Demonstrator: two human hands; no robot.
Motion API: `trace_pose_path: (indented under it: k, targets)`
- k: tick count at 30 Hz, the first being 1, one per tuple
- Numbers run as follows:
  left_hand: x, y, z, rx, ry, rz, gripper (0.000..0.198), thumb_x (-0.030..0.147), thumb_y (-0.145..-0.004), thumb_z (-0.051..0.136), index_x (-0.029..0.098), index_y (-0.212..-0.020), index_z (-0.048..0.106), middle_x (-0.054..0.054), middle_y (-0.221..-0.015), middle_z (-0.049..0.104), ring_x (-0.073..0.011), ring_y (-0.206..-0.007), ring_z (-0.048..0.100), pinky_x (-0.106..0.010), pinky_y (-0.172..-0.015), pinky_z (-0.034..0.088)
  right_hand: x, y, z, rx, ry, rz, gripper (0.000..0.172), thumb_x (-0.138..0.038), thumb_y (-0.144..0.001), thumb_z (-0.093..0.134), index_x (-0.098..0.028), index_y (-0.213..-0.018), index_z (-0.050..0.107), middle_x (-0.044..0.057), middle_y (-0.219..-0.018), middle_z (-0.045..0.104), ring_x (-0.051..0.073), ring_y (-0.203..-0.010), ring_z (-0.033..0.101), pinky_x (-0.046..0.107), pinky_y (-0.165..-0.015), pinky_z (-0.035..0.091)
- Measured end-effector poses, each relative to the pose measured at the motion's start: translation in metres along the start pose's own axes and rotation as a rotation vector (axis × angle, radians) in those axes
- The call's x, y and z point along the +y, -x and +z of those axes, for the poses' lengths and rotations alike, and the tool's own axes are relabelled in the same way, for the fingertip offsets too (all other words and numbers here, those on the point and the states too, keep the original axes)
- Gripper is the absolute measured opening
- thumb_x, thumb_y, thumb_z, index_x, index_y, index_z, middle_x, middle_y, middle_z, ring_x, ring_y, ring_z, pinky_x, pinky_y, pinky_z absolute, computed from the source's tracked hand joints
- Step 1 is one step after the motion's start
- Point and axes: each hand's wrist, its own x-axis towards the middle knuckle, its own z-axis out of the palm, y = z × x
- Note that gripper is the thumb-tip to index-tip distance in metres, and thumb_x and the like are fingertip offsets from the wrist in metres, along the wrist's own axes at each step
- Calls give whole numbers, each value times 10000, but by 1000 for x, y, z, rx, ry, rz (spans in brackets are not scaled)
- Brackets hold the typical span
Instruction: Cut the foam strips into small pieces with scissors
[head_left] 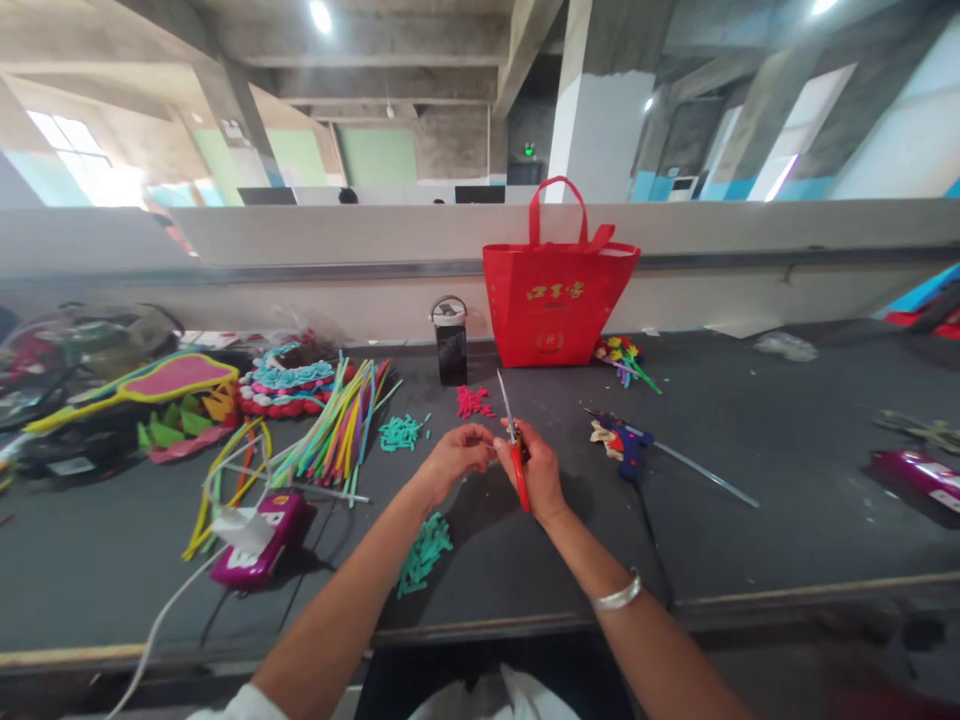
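My right hand (pixel 538 470) is closed round the red handles of a pair of scissors (pixel 513 440), blades pointing up and away. My left hand (pixel 454 456) is pinched shut just left of the blades; what it pinches is too small to make out. Both hands hover above the dark table (pixel 750 520). A heap of teal cut pieces (pixel 424 550) lies under my left forearm. More teal pieces (pixel 401 432) and red pieces (pixel 472 402) lie farther back.
A red tote bag (pixel 555 290) and a dark bottle (pixel 451 342) stand at the back. A bundle of coloured stems (pixel 337 425) lies left. A blue glue gun (pixel 626 445) lies right. A magenta packet (pixel 259 540) sits front left, another (pixel 915 478) far right.
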Motion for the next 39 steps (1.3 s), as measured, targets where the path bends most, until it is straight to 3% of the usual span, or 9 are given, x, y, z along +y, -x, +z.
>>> trace_pose_path:
  k: [6, 16, 24, 27, 33, 39]
  targets:
    - [-9, -4, -2, 70, 48, 45, 317, 241, -622, 737, 155, -867, 555, 23, -634, 608, -82, -528, 528, -218, -555, 393, 2, -2, 2, -38, -144, 57, 343, -301, -823, 543, -199, -1150, 559, 1, -817, 654, 126, -686, 616, 241, -712, 497]
    - [-12, 1, -6, -19, 60, 69, 320, 258, -645, 742, 157, -888, 559, -12, -715, 654, -95, -581, 561, -222, -559, 404, -1, -3, 5, -106, -381, 203, 370, -319, -768, 590, -202, -1115, 539, -26, -741, 620, 85, -510, 543, 202, -515, 482]
    - [-13, 6, -11, -156, 20, 32, 337, 169, -623, 695, 158, -932, 559, -13, -665, 656, -125, -626, 588, -225, -566, 392, -4, -10, -4, 70, -353, 273, 348, -310, -757, 552, -189, -1084, 537, -54, -690, 565, 70, -449, 498, 185, -439, 455]
    - [-10, 8, -9, -95, -18, 26, 274, 218, -643, 697, 148, -886, 593, -3, -653, 631, -103, -573, 544, -225, -564, 380, -3, -12, -7, 79, -364, 282, 372, -327, -761, 551, -185, -1103, 523, -46, -714, 576, 79, -464, 519, 193, -440, 464]
    - [-11, 8, 1, 57, -99, 144, 236, 366, -673, 717, 155, -758, 652, 5, -682, 607, -108, -626, 517, -220, -601, 372, -4, -9, -5, 35, -318, 263, 368, -345, -771, 561, -185, -1101, 530, -36, -717, 592, 82, -458, 519, 200, -459, 476]
    - [-18, 7, 1, 58, -96, 138, 240, 369, -661, 727, 148, -721, 653, 9, -642, 597, -102, -575, 486, -221, -563, 350, -4, -5, 4, -19, -368, 220, 351, -326, -771, 582, -203, -1094, 523, -55, -691, 572, 76, -466, 497, 183, -447, 461]
